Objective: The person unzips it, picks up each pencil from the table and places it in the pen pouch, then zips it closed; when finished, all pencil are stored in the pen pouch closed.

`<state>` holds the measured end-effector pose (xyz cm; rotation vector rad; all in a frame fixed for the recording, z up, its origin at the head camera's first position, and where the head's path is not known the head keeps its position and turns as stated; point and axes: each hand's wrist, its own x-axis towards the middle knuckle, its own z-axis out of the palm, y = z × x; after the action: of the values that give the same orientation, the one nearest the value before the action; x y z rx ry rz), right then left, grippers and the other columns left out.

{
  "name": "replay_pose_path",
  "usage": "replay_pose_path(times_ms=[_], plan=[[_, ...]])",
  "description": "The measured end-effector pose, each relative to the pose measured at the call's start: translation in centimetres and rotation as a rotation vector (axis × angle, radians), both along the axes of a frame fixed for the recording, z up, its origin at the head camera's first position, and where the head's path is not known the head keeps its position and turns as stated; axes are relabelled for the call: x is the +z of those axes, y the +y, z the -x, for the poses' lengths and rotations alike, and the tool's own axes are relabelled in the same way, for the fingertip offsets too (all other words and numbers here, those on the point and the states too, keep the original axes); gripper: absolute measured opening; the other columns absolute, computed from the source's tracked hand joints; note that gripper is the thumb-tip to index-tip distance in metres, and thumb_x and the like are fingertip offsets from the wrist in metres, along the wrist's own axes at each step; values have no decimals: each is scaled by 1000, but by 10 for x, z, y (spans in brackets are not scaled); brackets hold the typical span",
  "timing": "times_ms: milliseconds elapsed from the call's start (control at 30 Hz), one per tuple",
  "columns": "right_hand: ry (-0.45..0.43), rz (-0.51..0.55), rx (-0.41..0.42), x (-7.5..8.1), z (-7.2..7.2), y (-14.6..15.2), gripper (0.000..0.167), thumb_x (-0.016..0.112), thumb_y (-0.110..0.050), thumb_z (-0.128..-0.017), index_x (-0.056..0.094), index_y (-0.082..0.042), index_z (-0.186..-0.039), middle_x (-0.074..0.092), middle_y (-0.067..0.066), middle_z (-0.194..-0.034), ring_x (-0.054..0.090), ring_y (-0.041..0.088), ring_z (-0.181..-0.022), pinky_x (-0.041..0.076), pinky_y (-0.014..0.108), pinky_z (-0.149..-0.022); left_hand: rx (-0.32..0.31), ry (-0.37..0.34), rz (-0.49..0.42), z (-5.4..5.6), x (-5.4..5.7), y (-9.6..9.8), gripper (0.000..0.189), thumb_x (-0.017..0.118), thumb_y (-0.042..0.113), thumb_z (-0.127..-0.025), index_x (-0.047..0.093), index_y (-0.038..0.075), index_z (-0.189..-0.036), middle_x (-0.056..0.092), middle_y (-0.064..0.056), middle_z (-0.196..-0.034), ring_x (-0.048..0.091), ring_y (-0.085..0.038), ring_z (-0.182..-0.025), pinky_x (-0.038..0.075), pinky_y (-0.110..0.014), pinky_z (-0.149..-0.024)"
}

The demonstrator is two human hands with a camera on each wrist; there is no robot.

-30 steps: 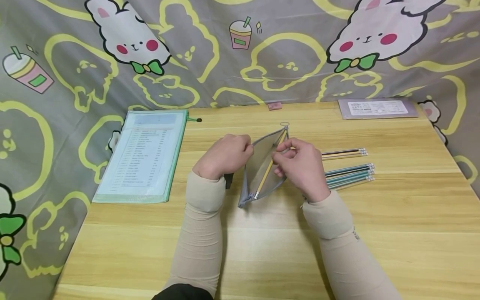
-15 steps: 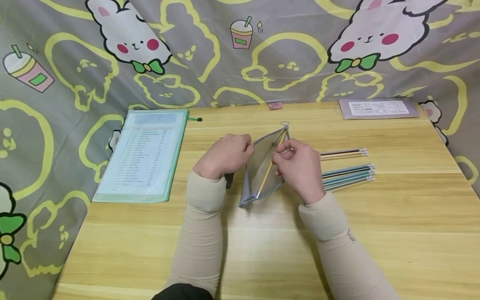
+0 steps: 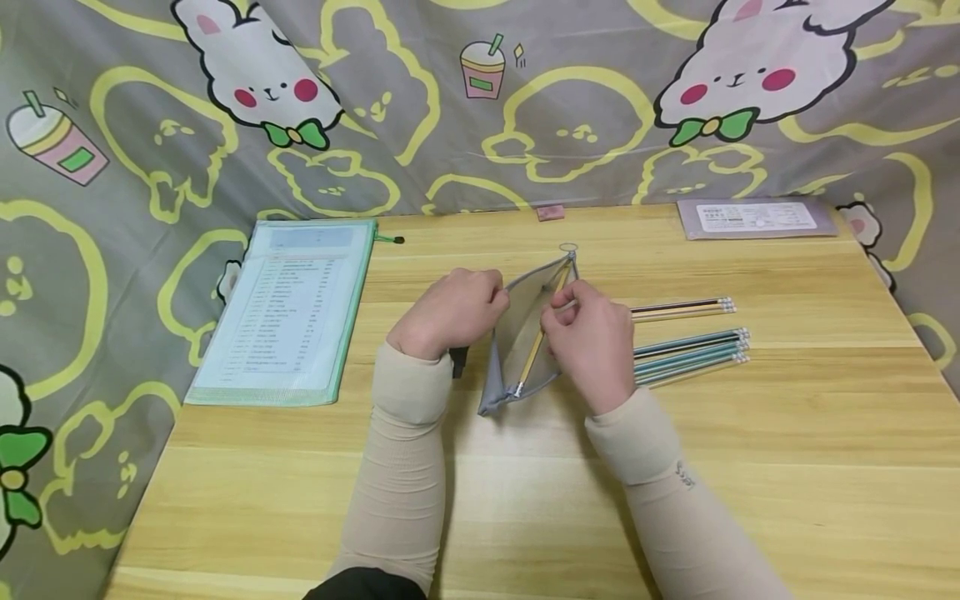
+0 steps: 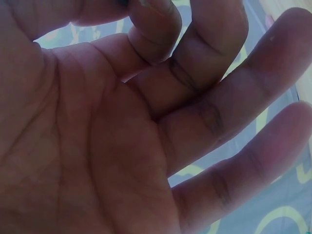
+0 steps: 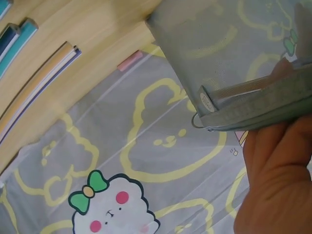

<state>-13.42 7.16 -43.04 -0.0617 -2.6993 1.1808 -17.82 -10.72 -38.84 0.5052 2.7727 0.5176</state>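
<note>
A grey mesh zip pouch (image 3: 516, 321) is held up with its mouth apart, facing me in the head view. On its left edge, my left hand (image 3: 453, 310) pinches the rim; the left wrist view shows this hand's palm (image 4: 122, 126), with the index finger bent and other fingers extended. Slanting across the mouth is a yellow pencil (image 3: 531, 362), its eraser end toward me. My right hand (image 3: 594, 343) pinches the pencil near its middle, hiding part of it. In the right wrist view the pouch (image 5: 209, 46) shows its zipper side.
To the right lie several teal and dark pencils (image 3: 690, 357) and a smaller group of pencils (image 3: 682, 308) behind them. A green-edged document folder (image 3: 285, 312) lies at left. At the back are a pink eraser (image 3: 550, 213) and a purple packet (image 3: 757, 218), before a patterned curtain (image 3: 420, 100).
My right hand and sleeve have shifted left and slightly toward me. The pencil's eraser end has moved a little to the right. The left hand stays where it was on the pouch.
</note>
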Motion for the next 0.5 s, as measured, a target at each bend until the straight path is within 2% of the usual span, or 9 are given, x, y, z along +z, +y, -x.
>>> replay_pose_path(times_ms=[167,500], plan=[[53,-55,9,-4,-3,-6,5,69,-11,-89,72,-7,-91,78,8,-77,75,32,-73,56,50,-72,-1,-6,1,0,0,1,33,43,21,-108,54,13,-79,48,-1,-70,49,-19,-63,41,-34,-60],[18,-85,42,-6,-4,-9,9,70,-13,-90,75,-6,-93,77,8,-78,74,32,-75,56,49,-72,3,-19,9,0,0,1,33,42,22,-109,54,12,-79,48,-1,-70,48,-18,-63,41,-34,-60]])
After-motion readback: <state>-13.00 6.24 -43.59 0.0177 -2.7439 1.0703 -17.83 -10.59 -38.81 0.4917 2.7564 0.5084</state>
